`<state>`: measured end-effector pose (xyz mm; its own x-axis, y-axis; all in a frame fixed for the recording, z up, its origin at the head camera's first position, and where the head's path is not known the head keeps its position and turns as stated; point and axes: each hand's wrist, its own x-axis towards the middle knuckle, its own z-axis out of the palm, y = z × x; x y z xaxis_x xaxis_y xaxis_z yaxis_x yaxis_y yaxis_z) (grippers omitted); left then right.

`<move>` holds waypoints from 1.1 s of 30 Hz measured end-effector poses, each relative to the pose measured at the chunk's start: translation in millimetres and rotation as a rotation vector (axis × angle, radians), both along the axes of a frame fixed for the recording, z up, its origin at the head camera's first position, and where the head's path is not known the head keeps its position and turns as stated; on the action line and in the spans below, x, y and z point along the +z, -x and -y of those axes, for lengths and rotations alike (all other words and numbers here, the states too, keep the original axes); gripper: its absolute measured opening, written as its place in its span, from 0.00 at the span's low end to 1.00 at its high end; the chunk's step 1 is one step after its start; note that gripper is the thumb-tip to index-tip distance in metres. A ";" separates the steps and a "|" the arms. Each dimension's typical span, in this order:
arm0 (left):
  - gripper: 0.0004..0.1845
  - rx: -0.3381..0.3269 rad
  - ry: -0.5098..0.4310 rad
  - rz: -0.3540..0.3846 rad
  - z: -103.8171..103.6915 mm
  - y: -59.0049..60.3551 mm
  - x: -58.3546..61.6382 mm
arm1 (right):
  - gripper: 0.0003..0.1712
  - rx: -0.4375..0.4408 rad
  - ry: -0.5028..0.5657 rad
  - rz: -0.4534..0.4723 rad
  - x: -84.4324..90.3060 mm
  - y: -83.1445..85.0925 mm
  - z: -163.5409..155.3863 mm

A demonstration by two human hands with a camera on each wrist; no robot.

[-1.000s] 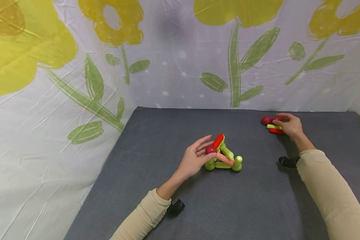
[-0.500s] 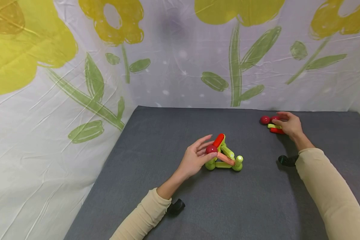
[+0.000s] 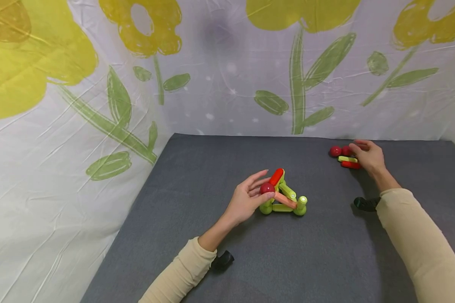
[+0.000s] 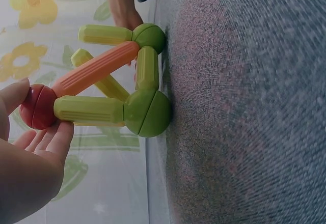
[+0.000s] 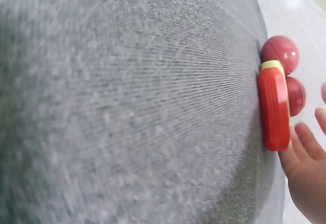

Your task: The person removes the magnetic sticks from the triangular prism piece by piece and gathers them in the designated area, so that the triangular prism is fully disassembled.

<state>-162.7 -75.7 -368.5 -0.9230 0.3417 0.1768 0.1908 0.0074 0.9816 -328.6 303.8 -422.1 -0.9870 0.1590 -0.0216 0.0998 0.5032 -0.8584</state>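
Observation:
My left hand [image 3: 244,202] pinches a red ball [image 4: 36,113] between thumb and fingers. That ball is the top corner of a frame of magnetic building sticks and balls, joined to a salmon-orange stick [image 4: 97,68] and a green stick [image 4: 89,109]. Green balls [image 4: 147,113] at its base rest on the table, and a red stick [image 3: 276,177] slants up behind. At the far right, my right hand [image 3: 371,160] is beside two loose red balls [image 3: 335,151], its fingers fairly straight in the right wrist view. A yellow-green stick [image 3: 347,159] and a red stick [image 5: 275,109] lie touching there.
The dark grey table [image 3: 197,168] ends at the back against a flower-print cloth [image 3: 227,84]. Black wrist devices [image 3: 222,261] show beneath both forearms.
My right hand has shifted slightly right, its thumb and fingers drawing back from over the right-hand loose ball. My left hand and the frame stay in place.

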 end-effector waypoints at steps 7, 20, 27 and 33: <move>0.32 -0.004 0.005 0.011 -0.3 -0.1 0.7 | 0.36 -0.084 0.144 -0.114 9.5 -12.3 1.6; 0.32 -0.002 0.004 -0.003 0.7 0.4 -1.9 | 0.17 0.212 0.879 -0.049 24.4 -48.6 3.6; 0.32 0.006 0.001 -0.009 0.3 0.5 -1.9 | 0.10 0.377 0.998 0.020 25.8 -59.8 19.4; 0.32 -0.002 0.004 -0.020 0.4 0.5 -0.9 | 0.12 0.494 1.038 0.087 21.1 -66.7 35.4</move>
